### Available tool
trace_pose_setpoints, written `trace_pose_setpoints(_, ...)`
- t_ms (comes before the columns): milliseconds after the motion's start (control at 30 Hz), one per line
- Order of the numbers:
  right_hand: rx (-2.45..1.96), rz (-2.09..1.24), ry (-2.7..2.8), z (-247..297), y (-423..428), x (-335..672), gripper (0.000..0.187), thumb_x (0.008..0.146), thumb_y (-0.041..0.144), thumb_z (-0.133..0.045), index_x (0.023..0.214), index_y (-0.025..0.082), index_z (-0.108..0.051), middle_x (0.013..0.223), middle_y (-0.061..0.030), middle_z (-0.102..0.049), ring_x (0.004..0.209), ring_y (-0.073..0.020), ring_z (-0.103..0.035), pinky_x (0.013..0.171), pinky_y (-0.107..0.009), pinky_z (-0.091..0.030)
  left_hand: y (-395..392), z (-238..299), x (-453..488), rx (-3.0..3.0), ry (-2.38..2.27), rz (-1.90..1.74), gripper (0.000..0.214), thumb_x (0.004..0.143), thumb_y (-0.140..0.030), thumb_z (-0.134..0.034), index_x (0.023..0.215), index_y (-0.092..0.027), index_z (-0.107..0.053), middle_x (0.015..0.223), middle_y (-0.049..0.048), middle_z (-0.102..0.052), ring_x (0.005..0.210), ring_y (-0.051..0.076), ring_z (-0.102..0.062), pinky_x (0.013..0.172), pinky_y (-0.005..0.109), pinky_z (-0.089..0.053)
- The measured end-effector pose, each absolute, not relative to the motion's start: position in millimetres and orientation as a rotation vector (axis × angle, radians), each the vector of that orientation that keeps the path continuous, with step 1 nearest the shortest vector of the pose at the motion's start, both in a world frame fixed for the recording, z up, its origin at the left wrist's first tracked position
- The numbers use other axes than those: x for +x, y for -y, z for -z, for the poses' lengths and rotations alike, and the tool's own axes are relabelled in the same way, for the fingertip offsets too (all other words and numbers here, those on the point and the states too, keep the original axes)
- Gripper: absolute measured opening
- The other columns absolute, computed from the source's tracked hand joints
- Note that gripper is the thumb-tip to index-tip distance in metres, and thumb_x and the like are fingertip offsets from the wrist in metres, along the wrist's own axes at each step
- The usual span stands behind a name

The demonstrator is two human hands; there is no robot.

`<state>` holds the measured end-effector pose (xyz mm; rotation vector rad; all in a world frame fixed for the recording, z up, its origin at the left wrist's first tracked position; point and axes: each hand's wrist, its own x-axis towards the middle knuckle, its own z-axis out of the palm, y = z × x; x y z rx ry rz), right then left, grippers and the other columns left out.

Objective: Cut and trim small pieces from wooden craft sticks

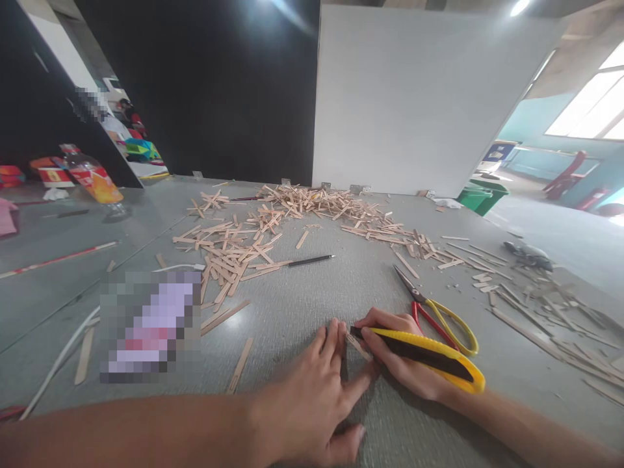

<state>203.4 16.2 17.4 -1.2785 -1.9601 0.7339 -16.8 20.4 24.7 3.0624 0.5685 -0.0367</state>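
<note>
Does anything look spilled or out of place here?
Yes. Wooden sticks lie jumbled in loose heaps across the table, looking spilled rather than stacked. Thin strips litter the right side. Oddly, a pixelated patch at left obscures what lies there.

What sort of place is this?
Probably a craft work area or workshop: loose wooden sticks are strewn over the tabletop, scissors lie among them, and the right hand grips a yellow utility knife.
</note>
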Motion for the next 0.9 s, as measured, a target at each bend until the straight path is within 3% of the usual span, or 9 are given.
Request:
trace_pose_setpoints(333, -1.286, -0.751, 1.967, -19.1, -17.0, 203.0, 0.027, 0.104, 0.039, -0.049, 0.093, 0.024, -0.068, 0.076, -0.0028, -0.071, 0.066, -0.0215, -0.064, 0.064, -0.035, -0.048, -22.3, -23.5, -17.2, 3.054, -0.559, -0.006, 0.076, 0.102, -0.055, -0.04, 0.16, -0.006, -0.03, 0.151, 0.0387, -0.041, 0.145, 0.053, -0.033, 0.115, 0.063, -0.034)
trace_pose_setpoints(667, -1.275, -0.724, 1.993, -17.2, -16.1, 203.9, 0.031, 0.105, 0.042, -0.048, 0.093, 0.022, -0.068, 0.078, -0.0036, -0.072, 0.069, -0.0204, -0.065, 0.065, -0.034, -0.048, -20.9, -23.3, -17.6, 3.027, -0.567, -0.019, 0.075, 0.102, -0.054, -0.042, 0.161, -0.009, -0.029, 0.155, 0.0332, -0.041, 0.147, 0.05, -0.034, 0.116, 0.064, -0.031)
trace_pose_setpoints(900, -1.281, -0.637, 1.987, -14.8, -15.6, 204.7, 0.029, 0.105, 0.041, -0.049, 0.095, 0.022, -0.069, 0.08, -0.0033, -0.074, 0.073, -0.0201, -0.068, 0.07, -0.033, -0.05, -21.4, -24.0, -17.2, 3.083, -0.55, -0.001, 0.075, 0.103, -0.055, -0.038, 0.159, -0.006, -0.03, 0.149, 0.0389, -0.044, 0.144, 0.053, -0.035, 0.114, 0.063, -0.035)
